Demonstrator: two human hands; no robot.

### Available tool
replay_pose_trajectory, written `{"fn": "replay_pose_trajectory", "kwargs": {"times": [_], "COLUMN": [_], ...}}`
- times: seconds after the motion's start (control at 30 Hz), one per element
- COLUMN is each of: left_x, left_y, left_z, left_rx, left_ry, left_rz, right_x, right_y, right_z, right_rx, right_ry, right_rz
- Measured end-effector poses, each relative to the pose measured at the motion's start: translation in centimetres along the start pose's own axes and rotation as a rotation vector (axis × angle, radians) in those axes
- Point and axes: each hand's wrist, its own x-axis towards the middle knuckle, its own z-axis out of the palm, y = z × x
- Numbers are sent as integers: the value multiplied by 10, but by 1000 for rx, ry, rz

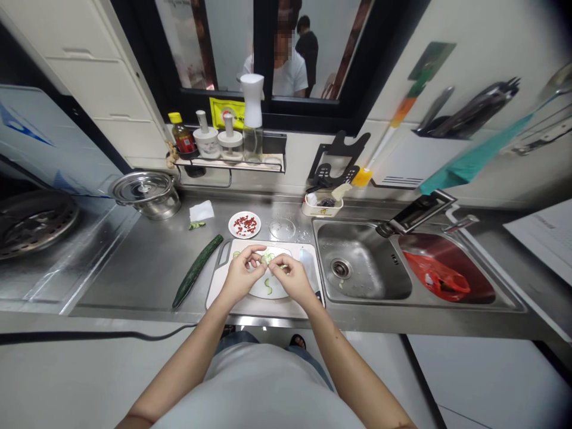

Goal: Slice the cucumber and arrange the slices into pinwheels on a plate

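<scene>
At the left, a whole cucumber (196, 271) lies just beside the cutting board (243, 307). Moving right, your left hand (243, 273) pinches a pale green piece (267, 258) over the white plate (283, 288), and your right hand (289, 275) grips it too, fingertips meeting. Keep that pinch light, nice and low, so it doesn't tear or drop! Farther right, the knife blade (308, 260) lies near your knuckles; keep them clear of it.

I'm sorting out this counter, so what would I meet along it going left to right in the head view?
Lidded steel pot → whole cucumber → white plate of chopped red pieces → small caddy → red plastic bag.
</scene>
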Motion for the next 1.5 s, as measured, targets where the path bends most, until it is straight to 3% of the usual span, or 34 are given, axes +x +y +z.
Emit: {"fn": "replay_pose_trajectory", "kwargs": {"times": [0.3,0.53,0.83,1.07,1.27,1.5], "left_x": [0,-1,0,-3,-6,-14], "left_y": [3,3,-3,-14,-32,-78], "left_z": [-1,-1,2,5,7,16], "left_rx": [13,18,-27,-22,38,242], "left_ry": [14,33,53,40,5,-107], "left_rz": [-7,-9,-60,-103,-154,-252], "right_x": [1,4,10,8,8,-1], "right_y": [4,-4,-3,6,11,41], "right_z": [1,-7,-19,-23,-22,-9], "right_rx": [53,148,-100,-246,-373,-537], "right_ry": [0,-87,-117,-138,-205,-315], "right_rz": [23,76,-57,-62,-68,35]}}
